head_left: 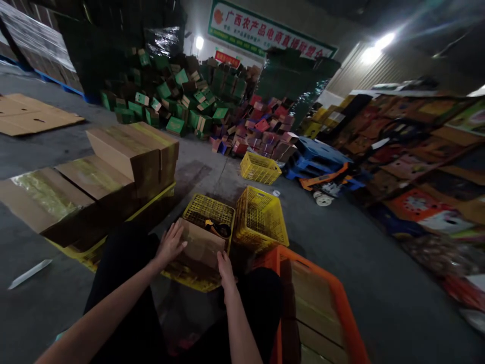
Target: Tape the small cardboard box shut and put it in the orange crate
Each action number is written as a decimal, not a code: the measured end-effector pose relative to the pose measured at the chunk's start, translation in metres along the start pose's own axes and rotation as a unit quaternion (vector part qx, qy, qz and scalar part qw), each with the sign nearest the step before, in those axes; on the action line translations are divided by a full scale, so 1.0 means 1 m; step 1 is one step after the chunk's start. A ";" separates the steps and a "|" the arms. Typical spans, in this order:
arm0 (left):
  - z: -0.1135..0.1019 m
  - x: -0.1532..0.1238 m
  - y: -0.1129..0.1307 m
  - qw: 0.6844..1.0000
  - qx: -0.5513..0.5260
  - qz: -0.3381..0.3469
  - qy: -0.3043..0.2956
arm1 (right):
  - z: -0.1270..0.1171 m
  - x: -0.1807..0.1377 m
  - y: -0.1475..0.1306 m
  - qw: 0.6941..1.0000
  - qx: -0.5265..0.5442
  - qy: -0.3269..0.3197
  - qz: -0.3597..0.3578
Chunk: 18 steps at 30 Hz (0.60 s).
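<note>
A small brown cardboard box (200, 245) rests on a yellow plastic crate (195, 203) between my knees. My left hand (171, 246) holds the box at its left end, fingers stretched over the edge and thumb apart. At the opposite end, my right hand (226, 270) grips the right edge; its fingertips are partly hidden. Just behind the box lies a black-and-yellow tape dispenser (219, 228), on or in the same crate. The box's underside is out of sight.
Taped cartons (94, 177) sit in yellow crates at left. An orange crate (333, 288) with cartons stands by my right knee. Ahead are stacked yellow crates (261, 217), another yellow crate (260, 168), a pallet jack (328, 182), blue pallets (318, 154) and heaped green boxes (176, 125).
</note>
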<state>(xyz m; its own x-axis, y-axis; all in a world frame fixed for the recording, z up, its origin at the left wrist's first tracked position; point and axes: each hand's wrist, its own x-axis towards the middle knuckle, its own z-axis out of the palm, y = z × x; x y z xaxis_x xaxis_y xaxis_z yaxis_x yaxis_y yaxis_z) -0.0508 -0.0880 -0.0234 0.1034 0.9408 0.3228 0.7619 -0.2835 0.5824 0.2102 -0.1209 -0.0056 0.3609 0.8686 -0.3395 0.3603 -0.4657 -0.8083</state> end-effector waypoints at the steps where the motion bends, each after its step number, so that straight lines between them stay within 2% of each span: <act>1: -0.004 0.001 -0.006 1.000 -0.003 -0.007 0.014 | 0.000 -0.002 0.002 1.000 -0.014 0.003 0.004; 5: 0.000 0.003 0.000 0.999 -0.030 0.011 0.034 | -0.006 -0.004 0.016 0.998 -0.064 0.004 -0.004; 11: 0.011 0.000 0.019 0.996 -0.029 -0.044 0.069 | 0.008 0.003 0.030 0.995 -0.082 -0.009 -0.064; 15: 0.007 0.000 0.014 0.996 -0.010 -0.044 0.081 | 0.017 0.007 0.032 0.995 -0.080 -0.009 -0.058; 18: 0.005 0.000 0.007 0.994 -0.011 -0.057 0.097 | 0.016 0.007 0.033 0.990 -0.108 0.005 -0.092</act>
<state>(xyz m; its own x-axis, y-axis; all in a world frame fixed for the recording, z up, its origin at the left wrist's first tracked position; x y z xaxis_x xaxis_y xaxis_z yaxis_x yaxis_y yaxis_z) -0.0422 -0.0886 -0.0229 -0.1088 0.9142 0.3904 0.7472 -0.1838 0.6387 0.2110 -0.1271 -0.0418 0.2792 0.9412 -0.1901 0.5968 -0.3251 -0.7336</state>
